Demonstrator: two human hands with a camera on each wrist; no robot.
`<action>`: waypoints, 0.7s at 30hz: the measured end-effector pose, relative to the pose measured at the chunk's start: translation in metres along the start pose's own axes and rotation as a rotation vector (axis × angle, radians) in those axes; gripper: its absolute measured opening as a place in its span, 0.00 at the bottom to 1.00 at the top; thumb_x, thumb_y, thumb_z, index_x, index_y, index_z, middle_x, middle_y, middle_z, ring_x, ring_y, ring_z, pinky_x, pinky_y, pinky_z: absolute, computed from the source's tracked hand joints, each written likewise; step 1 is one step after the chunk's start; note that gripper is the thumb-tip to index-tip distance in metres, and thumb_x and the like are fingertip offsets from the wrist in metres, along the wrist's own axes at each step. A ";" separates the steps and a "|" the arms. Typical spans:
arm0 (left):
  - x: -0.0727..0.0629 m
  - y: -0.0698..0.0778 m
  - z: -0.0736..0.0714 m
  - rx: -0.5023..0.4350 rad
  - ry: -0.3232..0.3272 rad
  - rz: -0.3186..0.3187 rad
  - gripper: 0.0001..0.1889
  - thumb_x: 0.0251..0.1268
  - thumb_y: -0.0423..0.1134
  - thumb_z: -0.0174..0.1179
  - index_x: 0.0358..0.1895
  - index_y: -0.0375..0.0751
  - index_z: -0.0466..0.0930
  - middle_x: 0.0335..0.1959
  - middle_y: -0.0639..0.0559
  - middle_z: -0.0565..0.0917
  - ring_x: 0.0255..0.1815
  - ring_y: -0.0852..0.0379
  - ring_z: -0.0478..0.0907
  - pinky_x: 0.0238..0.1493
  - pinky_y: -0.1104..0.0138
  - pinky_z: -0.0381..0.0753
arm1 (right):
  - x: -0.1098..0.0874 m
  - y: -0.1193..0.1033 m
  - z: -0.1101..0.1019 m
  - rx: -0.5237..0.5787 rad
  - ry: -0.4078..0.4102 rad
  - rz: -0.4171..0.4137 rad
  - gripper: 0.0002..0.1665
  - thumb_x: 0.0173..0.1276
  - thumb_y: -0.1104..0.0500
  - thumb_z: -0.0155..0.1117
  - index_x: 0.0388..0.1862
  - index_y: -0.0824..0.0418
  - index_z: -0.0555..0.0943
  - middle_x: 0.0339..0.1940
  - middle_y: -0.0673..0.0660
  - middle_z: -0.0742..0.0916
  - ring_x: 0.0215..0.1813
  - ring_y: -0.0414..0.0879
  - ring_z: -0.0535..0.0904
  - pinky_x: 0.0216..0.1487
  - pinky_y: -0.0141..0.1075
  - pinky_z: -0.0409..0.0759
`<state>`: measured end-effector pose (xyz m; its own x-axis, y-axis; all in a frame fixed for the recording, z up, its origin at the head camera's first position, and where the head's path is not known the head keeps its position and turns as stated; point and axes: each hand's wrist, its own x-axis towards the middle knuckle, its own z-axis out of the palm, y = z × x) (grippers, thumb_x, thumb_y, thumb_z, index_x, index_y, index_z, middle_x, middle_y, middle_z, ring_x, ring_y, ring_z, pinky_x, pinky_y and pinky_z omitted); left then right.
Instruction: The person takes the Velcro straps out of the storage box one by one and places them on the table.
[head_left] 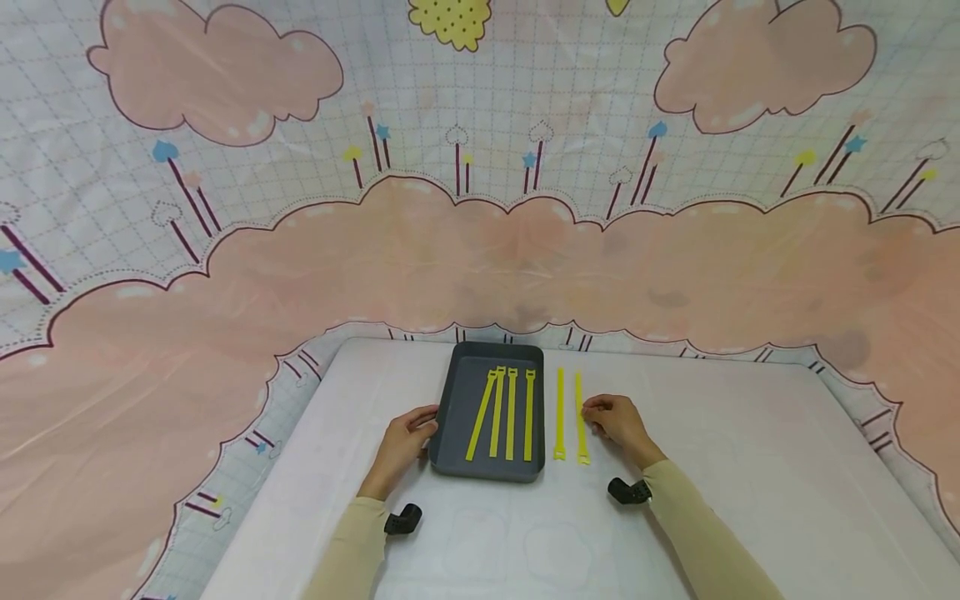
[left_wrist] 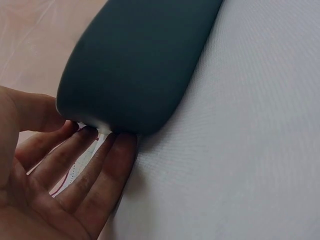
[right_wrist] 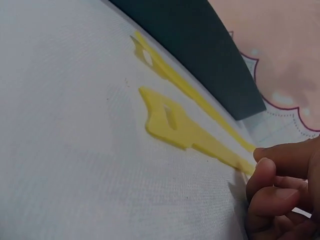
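A dark grey tray [head_left: 487, 471] holds several yellow cable ties [head_left: 511, 417], each a flat strip with a slotted head. My left hand [head_left: 405, 437] grips the tray's left edge; in the left wrist view its thumb is at the rim and its fingertips [left_wrist: 125, 142] are against the outer wall. To the right of the tray, two more yellow cable ties lie side by side, heads towards me. My right hand [head_left: 618, 423] pinches the outer cable tie [head_left: 582, 442] partway along its strip between thumb and index finger. The inner cable tie [head_left: 559, 417] lies beside the tray's right wall.
The white-covered table [head_left: 712, 433] spreads out on both sides of the tray. A patterned cloth [head_left: 525, 258] with clouds hangs behind it, close to the tray's far edge. Black wrist cameras [head_left: 403, 520] sit on both forearms.
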<state>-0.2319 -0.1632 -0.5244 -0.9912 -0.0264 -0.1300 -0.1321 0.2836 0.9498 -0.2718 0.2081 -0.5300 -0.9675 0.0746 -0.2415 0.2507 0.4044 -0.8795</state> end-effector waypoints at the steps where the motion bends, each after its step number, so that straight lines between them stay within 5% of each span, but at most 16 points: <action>1: 0.000 0.000 0.000 0.000 0.001 -0.002 0.20 0.70 0.35 0.56 0.63 0.41 0.77 0.62 0.40 0.80 0.57 0.48 0.80 0.35 0.66 0.81 | 0.000 0.000 0.000 0.010 0.003 0.001 0.12 0.68 0.60 0.63 0.46 0.66 0.82 0.24 0.51 0.81 0.22 0.40 0.73 0.23 0.30 0.70; 21: 0.003 -0.003 0.000 -0.020 0.000 0.009 0.20 0.70 0.35 0.56 0.63 0.41 0.77 0.62 0.40 0.80 0.56 0.49 0.81 0.36 0.65 0.82 | -0.018 -0.009 -0.007 0.020 -0.004 -0.090 0.12 0.69 0.61 0.62 0.48 0.65 0.80 0.41 0.57 0.83 0.39 0.45 0.76 0.37 0.31 0.77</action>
<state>-0.2340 -0.1639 -0.5280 -0.9923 -0.0238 -0.1213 -0.1232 0.2647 0.9564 -0.2569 0.2091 -0.5149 -0.9860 0.0350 -0.1632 0.1638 0.3911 -0.9057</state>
